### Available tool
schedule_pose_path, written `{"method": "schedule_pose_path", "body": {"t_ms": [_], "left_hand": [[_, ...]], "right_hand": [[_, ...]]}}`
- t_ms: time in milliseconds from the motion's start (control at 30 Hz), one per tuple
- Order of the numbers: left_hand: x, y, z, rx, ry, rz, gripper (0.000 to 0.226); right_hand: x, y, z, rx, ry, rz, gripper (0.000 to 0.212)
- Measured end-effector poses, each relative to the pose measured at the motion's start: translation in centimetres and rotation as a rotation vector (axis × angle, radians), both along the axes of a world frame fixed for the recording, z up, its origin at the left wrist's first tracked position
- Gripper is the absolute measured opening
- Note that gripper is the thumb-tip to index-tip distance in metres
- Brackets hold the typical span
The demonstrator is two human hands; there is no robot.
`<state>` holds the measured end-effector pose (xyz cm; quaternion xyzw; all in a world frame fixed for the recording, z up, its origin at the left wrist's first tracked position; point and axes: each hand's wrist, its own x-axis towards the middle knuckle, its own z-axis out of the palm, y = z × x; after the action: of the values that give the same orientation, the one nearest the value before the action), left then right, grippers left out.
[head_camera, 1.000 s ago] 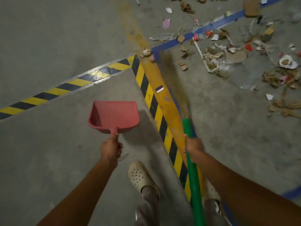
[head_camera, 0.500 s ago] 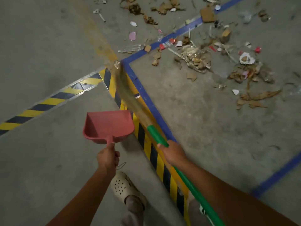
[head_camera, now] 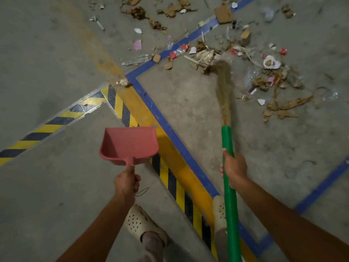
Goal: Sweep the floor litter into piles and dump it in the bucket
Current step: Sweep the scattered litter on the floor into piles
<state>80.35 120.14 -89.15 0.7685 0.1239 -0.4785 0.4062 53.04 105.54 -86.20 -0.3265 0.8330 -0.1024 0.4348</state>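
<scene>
Bare forearms, cream perforated clogs (head_camera: 138,223) (holes dotting the uppers), grey socks (head_camera: 152,241).

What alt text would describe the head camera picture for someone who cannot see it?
A person's right hand holds a green-handled broom reaching into scattered litter on a concrete floor, while the left hand holds an empty pink dustpan.

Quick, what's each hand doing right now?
Left hand: closed around the handle of the red dustpan, holding it above the floor.
Right hand: closed around the green broom handle.
</scene>
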Motion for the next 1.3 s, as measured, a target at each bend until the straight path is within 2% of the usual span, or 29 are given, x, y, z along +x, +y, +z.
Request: {"method": "schedule_pose_path", "body": {"t_ms": [133, 233, 367, 433, 533, 700, 867, 967, 1067, 1300], "left_hand": [[0.4, -0.8, 1.3, -0.008, 0.010, 0.024, 0.039], [2.0, -0.8, 2.9, -0.007, 0.015, 0.044, 0.038], [6.2, 0.0, 5.2, -0.004, 0.014, 0.072, 0.034], [9.1, 0.8, 6.0, 0.003, -0.003, 0.066, 0.036], [13.9, 2.3, 6.5, 0.013, -0.040, 0.064, 0.040], [20.4, 4.9, 6.2, 0.046, -0.111, 0.103, 0.044], [23.8, 6.2, 4.4, 0.097, -0.140, 0.172, 0.040], [24.4, 5.2, 3.2, 0.104, -0.138, 0.212, 0.035], [24.4, 2.8, 2.2, 0.099, -0.120, 0.200, 0.033], [22.7, -7.2, 1.8, 0.035, -0.074, 0.153, 0.037]], "right_hand": [[2.4, 3.1, 2.5, 0.018, -0.070, 0.234, 0.038], [5.9, 5.7, 2.4, 0.075, -0.100, 0.371, 0.049], [12.6, 6.6, 5.0, 0.130, -0.155, 0.500, 0.035], [15.9, 6.7, 5.8, 0.139, -0.181, 0.521, 0.035], [20.4, 6.5, 5.5, 0.128, -0.158, 0.599, 0.044], [27.8, 5.3, 4.1, 0.235, -0.253, 0.736, 0.017], [32.7, 3.3, -0.2, 0.348, -0.211, 0.970, 0.021], [33.2, 0.8, -3.2, 0.418, -0.214, 0.890, 0.026], [31.4, -2.8, -5.1, 0.426, -0.228, 0.625, 0.026], [22.0, -13.4, -5.9, 0.224, -0.212, 0.021, 0.026]]}}
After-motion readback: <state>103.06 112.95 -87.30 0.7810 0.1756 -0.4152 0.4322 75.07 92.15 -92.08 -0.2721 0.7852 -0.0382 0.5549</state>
